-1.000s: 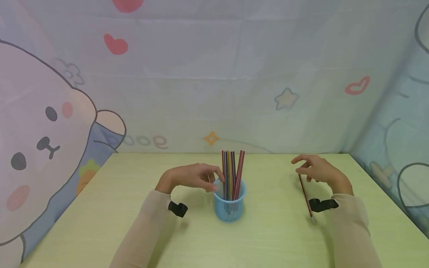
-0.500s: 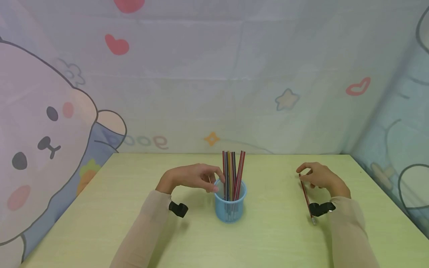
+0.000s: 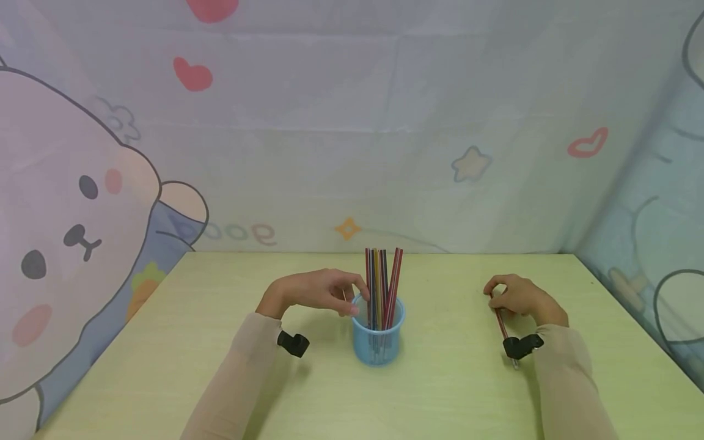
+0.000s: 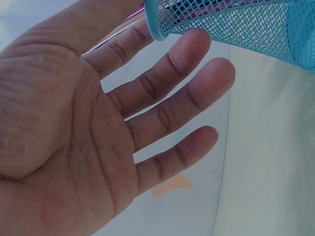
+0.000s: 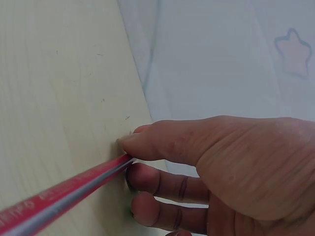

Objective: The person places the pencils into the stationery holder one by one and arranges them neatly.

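A light-blue mesh pencil cup (image 3: 376, 347) stands on the table holding several upright striped pencils (image 3: 382, 287) in red, dark blue and yellow. My left hand (image 3: 316, 290) is at the cup's left rim. Its index finger and thumb reach over the rim beside the pencils; the other fingers (image 4: 172, 108) stretch out along the outside, loosely spread. To the right, my right hand (image 3: 519, 297) pinches the far end of a red pencil (image 5: 64, 196) with a silvery stripe between thumb and fingers. That pencil lies on the table, its eraser end towards me, partly covered by the wrist camera.
The pale wooden table (image 3: 445, 391) ends at a printed cloth backdrop (image 3: 330, 165) behind and at both sides. A black camera is strapped to each wrist. Table surface lies between the cup and the right hand.
My right hand has come down and slightly towards me onto the far end of the red pencil, and its fingers have closed on it. The left hand and cup have stayed put.
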Demonstrator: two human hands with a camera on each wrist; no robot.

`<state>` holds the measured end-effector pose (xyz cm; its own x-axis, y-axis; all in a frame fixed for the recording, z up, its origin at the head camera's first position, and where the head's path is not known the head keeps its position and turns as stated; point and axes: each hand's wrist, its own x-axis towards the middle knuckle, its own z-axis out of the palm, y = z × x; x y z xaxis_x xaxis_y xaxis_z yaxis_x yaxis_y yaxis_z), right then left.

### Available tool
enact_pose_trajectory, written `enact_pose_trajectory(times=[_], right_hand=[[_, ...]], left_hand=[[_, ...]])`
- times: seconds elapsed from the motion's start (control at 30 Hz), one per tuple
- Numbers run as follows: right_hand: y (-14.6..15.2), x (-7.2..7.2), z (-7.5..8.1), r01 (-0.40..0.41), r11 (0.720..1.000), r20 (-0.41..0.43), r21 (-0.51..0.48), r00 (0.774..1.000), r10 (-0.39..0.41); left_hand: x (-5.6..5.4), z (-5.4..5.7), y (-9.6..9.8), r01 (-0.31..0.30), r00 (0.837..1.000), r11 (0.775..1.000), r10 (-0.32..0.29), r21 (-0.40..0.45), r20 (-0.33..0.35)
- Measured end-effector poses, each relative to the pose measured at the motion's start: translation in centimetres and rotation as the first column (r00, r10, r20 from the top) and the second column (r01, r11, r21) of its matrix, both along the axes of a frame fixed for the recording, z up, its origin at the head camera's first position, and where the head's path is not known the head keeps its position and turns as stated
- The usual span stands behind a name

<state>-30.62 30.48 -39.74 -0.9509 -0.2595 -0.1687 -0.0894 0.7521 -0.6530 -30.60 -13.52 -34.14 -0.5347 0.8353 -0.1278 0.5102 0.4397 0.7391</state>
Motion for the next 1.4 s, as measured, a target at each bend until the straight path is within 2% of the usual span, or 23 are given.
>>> enact_pose_trajectory(times=[0.1,0.33,0.47,0.77,0.93,1.17,1.27,1.4], right_hand=[[-0.1,-0.1,0.0,0.008,1.0,-0.009,0.02,1.0,-0.008],[-0.7,-0.6,-0.3,0.016,0.988,-0.075,0.155,0.997,-0.004],[-1.4,-0.5,-0.2,0.021,0.98,-0.1,0.197,0.995,-0.001],[-2.5,-0.7,0.1,0.092,0.943,-0.085,0.319,0.994,-0.068],[-2.5,-0.5,0.0,0.066,0.956,-0.088,0.285,0.995,-0.043],[-1.8,-0.6,-0.3,0.006,0.991,-0.058,0.131,0.998,0.002],[-1.8,-0.8,-0.2,-0.02,0.999,-0.04,0.048,0.999,0.022],[-2.2,-0.9,0.6,-0.054,0.998,-0.065,-0.033,0.997,0.051]], left_hand=[[0.0,0.1,0.0,-0.004,1.0,1.0,0.004,0.0,0.002],[0.0,0.1,0.0,-0.005,1.0,1.0,0.005,0.0,0.007],[-0.1,0.0,0.0,0.004,1.0,1.0,-0.004,0.004,0.008],[-0.2,0.0,0.0,-0.002,1.0,1.0,0.002,0.01,0.019],[-0.2,-0.1,0.0,-0.005,0.999,1.0,0.004,0.014,0.034],[-0.2,-0.2,0.0,-0.005,1.0,1.0,0.005,0.008,0.014],[-0.1,-0.1,0.0,-0.005,1.0,1.0,0.005,0.003,0.006],[0.0,0.1,0.0,-0.003,1.0,1.0,0.003,0.001,0.006]])
